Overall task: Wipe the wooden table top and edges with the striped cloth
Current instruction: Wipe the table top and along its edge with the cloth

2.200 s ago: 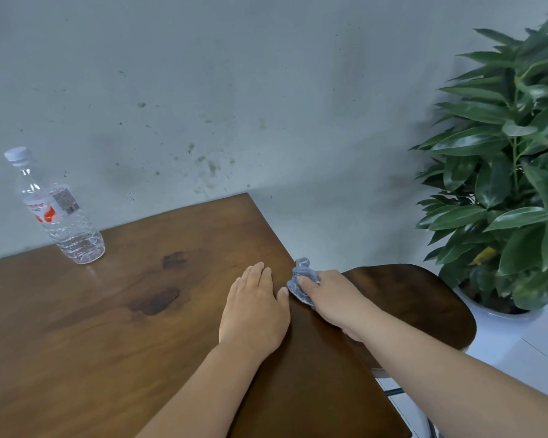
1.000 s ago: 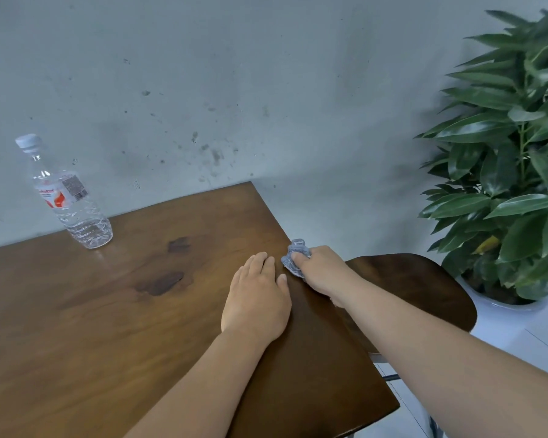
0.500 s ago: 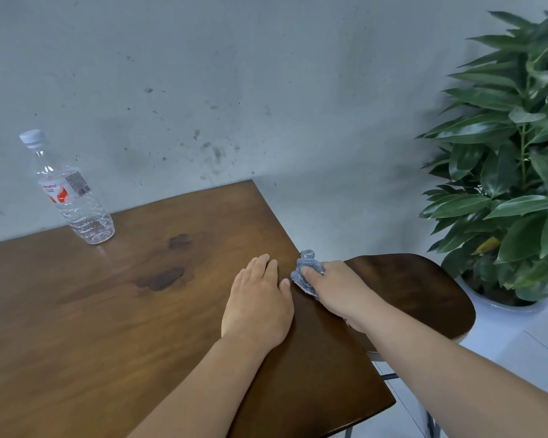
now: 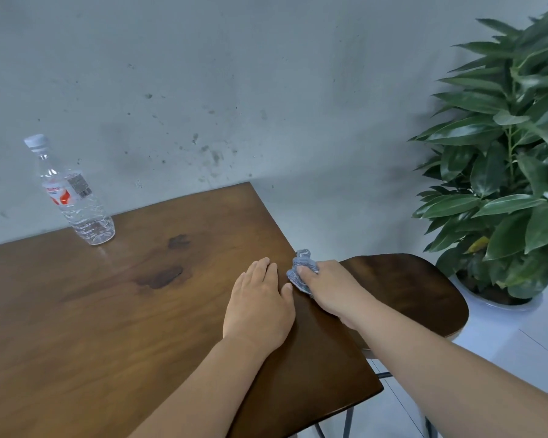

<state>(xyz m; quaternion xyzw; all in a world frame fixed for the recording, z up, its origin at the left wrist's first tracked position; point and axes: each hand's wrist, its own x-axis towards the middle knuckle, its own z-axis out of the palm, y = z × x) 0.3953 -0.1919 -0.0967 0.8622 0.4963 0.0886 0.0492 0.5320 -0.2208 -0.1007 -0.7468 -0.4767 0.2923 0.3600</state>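
- Head view, the only one I get: wooden desk (image 4: 108, 311) fills the left and centre, its right edge running from the far corner by the wall down toward me.
- Left hand (image 4: 258, 306) lies flat on the desk top near the right edge, palm down, fingers (image 4: 260, 267) straight and together, holding nothing.
- Right hand (image 4: 332, 287) is at the desk's right edge, just beside the left hand; the two almost touch at the left thumb.
- Right hand's fingers are curled round the striped cloth (image 4: 301, 270), gripping it bunched up.
- Cloth is blue-grey, crumpled into a wad; part pokes out above the knuckles, part is pressed on the desk edge under the fingertips.
- I cannot tell how much of the cloth hangs over the side; the hand hides it.
- Both forearms are bare, coming in from the bottom of the frame.
- Two dark stains (image 4: 162, 276) sit in the wood left of the left hand, one nearer the wall, one nearer me.
- Clear plastic water bottle (image 4: 73, 200) stands upright at the far left of the desk, close to the wall, white cap on, red and white label, well apart from both hands.
- Dark wooden stool seat (image 4: 408, 289) is just beside the desk's right edge, lower than the top, partly behind the right hand.
- Potted plant (image 4: 503, 184) with big green leaves is at far right, in a white pot beyond the stool.
- Grey wall (image 4: 266, 74) behind is speckled with dark marks.
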